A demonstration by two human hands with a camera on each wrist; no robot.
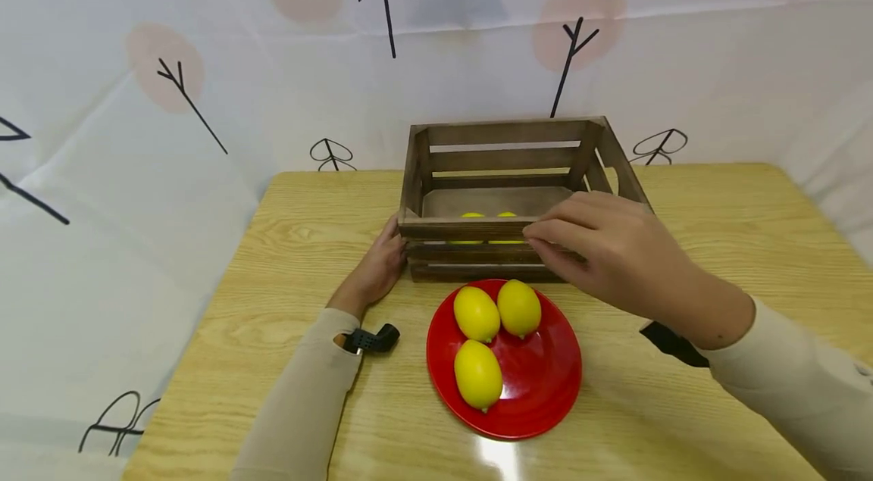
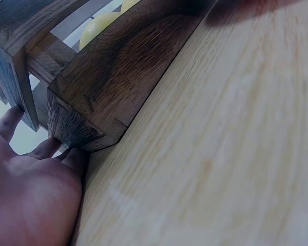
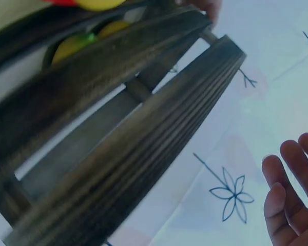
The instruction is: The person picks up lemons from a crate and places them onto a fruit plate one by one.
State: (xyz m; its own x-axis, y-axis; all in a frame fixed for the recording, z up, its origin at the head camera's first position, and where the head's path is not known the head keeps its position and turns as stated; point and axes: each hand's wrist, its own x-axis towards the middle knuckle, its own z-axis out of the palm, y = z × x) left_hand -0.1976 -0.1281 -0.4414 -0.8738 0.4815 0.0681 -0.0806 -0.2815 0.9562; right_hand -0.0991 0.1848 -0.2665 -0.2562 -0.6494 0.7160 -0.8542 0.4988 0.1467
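Observation:
A brown slatted wooden crate (image 1: 464, 229) stands on the table. Against its left side rests my left hand (image 1: 378, 265); in the left wrist view the extended fingers (image 2: 7, 124) touch the crate's corner. My right hand (image 1: 614, 246) hovers over the crate's front right part, holding nothing, fingers loosely bent and apart from the wood in the right wrist view. Two lemons (image 1: 472, 215) partly show inside the crate, behind the front slats. Before the crate, a red plate (image 1: 539, 382) bears three yellow lemons (image 1: 478, 375).
The light wooden table (image 1: 293, 238) reaches back to a white cloth (image 1: 477, 72) printed with leaves and pink spots. The plate sits close to the crate's front, between the two forearms. Black straps (image 1: 375, 338) are on both wrists.

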